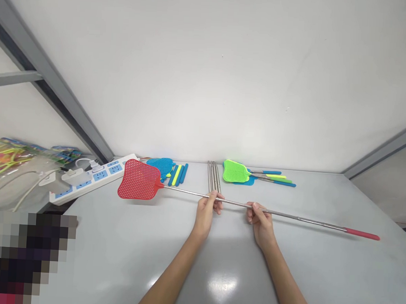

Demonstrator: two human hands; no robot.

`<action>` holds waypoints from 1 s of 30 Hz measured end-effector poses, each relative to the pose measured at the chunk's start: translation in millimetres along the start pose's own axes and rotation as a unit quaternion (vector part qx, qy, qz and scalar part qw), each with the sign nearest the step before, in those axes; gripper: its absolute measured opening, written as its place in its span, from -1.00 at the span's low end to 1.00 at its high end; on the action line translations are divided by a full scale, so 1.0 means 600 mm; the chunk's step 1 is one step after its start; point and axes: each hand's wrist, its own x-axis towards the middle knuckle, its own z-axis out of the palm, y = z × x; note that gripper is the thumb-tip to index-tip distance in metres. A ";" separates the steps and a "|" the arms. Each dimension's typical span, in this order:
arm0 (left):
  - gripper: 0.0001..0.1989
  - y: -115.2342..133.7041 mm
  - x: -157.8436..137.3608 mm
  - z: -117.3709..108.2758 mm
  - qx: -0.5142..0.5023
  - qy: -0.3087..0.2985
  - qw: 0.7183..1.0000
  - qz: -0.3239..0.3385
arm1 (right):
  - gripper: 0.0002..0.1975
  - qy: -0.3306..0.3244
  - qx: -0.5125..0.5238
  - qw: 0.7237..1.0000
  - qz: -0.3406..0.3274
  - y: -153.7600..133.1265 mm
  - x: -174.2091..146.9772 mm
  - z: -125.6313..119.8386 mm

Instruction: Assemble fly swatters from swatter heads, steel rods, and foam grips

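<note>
Both left hand (pixel 206 213) and right hand (pixel 262 223) pinch the shiny metal shaft (pixel 232 202) of a red swatter (pixel 187 192), its perforated, flared head (pixel 139 180) toward nine o'clock, smooth grip (pixel 362 233) (a rounded cylinder) toward three. Slender metal rods (pixel 215 176) lie at eleven, a green swatter (pixel 235 172) at twelve.

i have the bare left forearm (pixel 173 278) slanting up and inward from the lower edge of my view, and the bare right forearm (pixel 289 281) slanting inward to mirror it. at their ends i hold the bare left hand (pixel 206 212) and the bare right hand (pixel 261 225) near each other but apart, the left slightly farther forward. on both, the thumb lies on top, pressing in a light pinch over curled fingers. my left fingers (pixel 218 207) show on that hand's right side, my right fingers (pixel 250 214) on the inner side, facing them.
</note>
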 end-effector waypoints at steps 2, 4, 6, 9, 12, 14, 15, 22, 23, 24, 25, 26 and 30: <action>-0.67 0.002 0.002 -0.007 -0.049 0.060 0.997 0.018 | -0.79 0.013 0.013 1.000 0.000 -0.002 0.001 -0.002; -0.70 0.003 0.004 -0.013 -0.099 0.132 0.986 0.039 | -0.80 0.024 0.021 1.000 0.001 -0.004 0.002 -0.004; -0.72 0.005 0.007 -0.017 -0.131 0.181 0.974 0.048 | -0.80 0.028 0.021 0.999 0.002 -0.005 0.003 -0.004; -0.72 0.006 0.009 -0.018 -0.138 0.204 0.968 0.047 | -0.78 0.027 0.016 1.000 0.004 -0.006 0.004 -0.002; -0.73 0.003 0.009 -0.016 -0.134 0.205 0.969 0.037 | -0.74 0.022 0.005 1.000 0.005 -0.006 0.003 0.001; -0.72 0.000 0.008 -0.013 -0.128 0.198 0.971 0.027 | -0.73 0.008 -0.002 1.000 0.010 -0.006 0.002 0.002; -0.72 -0.003 0.007 -0.012 -0.123 0.192 0.973 0.022 | -0.73 -0.002 -0.004 1.000 0.014 -0.005 0.002 0.002; -0.68 -0.019 -0.012 0.017 -0.063 0.093 0.994 -0.005 | -0.64 -0.075 -0.026 0.995 0.053 0.001 0.001 0.003; -0.68 -0.019 -0.015 0.022 -0.045 0.053 0.997 -0.013 | -0.61 -0.082 -0.039 0.994 0.058 0.001 0.001 0.003; -0.67 -0.019 -0.017 0.025 -0.029 0.002 0.999 -0.023 | -0.59 -0.090 -0.051 0.993 0.061 0.001 0.001 0.003; -0.67 -0.018 -0.019 0.028 -0.013 -0.046 0.998 -0.031 | -0.56 -0.098 -0.062 0.991 0.062 0.001 0.000 0.003; -0.67 -0.017 -0.020 0.029 0.000 -0.088 0.995 -0.038 | -0.53 -0.106 -0.068 0.990 0.062 0.001 0.000 0.002; -0.70 -0.016 -0.021 0.028 0.033 -0.157 0.986 -0.042 | -0.52 -0.127 -0.089 0.986 0.055 0.000 -0.002 0.002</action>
